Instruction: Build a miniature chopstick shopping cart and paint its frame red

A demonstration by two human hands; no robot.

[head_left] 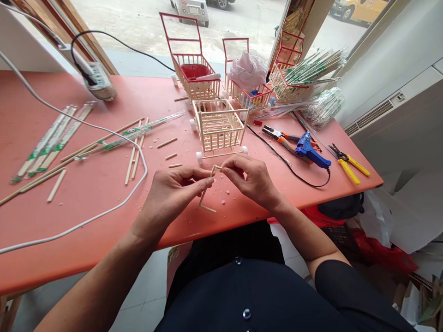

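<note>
The left hand [176,189] pinches the long stick of an angular stick frame [203,196] and the right hand [251,177] its short far stick, near the desk's [131,221] near edge, on the near side of the unpainted cart [223,132]. Uneven pressure could crack the far corner; a slackened left pinch might let it twist.

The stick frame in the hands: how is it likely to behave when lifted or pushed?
The stick frame is probably very light, being just a few thin sticks. It seems fairly stiff, its lengths looking straight. Its corners may be fragile, since such slender pieces meet there.
</note>
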